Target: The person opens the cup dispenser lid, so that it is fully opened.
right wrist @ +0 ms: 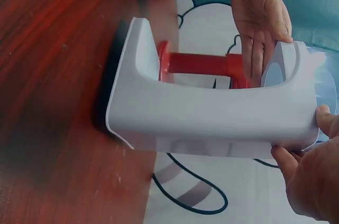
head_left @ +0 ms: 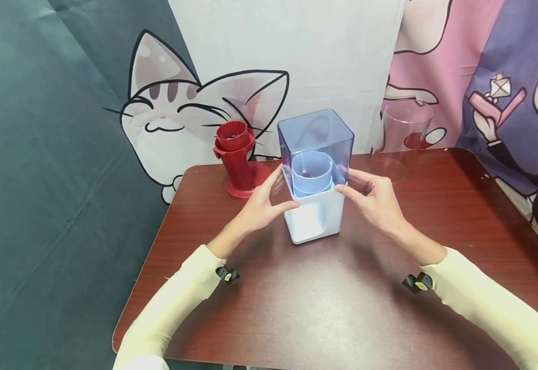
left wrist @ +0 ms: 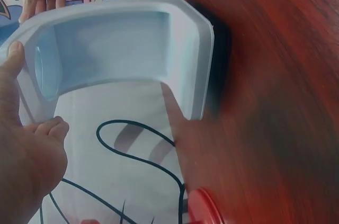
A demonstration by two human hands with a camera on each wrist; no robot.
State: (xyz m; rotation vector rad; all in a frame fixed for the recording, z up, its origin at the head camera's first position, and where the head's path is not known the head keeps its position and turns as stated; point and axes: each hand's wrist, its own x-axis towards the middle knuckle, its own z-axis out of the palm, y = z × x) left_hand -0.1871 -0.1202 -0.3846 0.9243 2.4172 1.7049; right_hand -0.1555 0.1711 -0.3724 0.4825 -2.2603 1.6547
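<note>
A white stand (head_left: 315, 221) is upright over the table, topped by a see-through blue square container (head_left: 315, 126) with a light blue cylinder (head_left: 312, 177) inside. My left hand (head_left: 262, 205) grips its upper left side, thumb on the front edge. On the opposite side my right hand (head_left: 380, 200) grips it the same way. The left wrist view shows the hollow of the white stand (left wrist: 116, 49) and my left hand (left wrist: 32, 166) at its upper end. In the right wrist view, my right hand (right wrist: 315, 176) holds the stand (right wrist: 212, 118). Whether its base touches the table cannot be told.
A red stand with a cup-like top (head_left: 237, 164) is at the back left of the brown table (head_left: 315, 308). A clear cylinder (head_left: 400, 139) stands at the back right. Behind the table hangs a cloth with cartoon figures (head_left: 162, 118).
</note>
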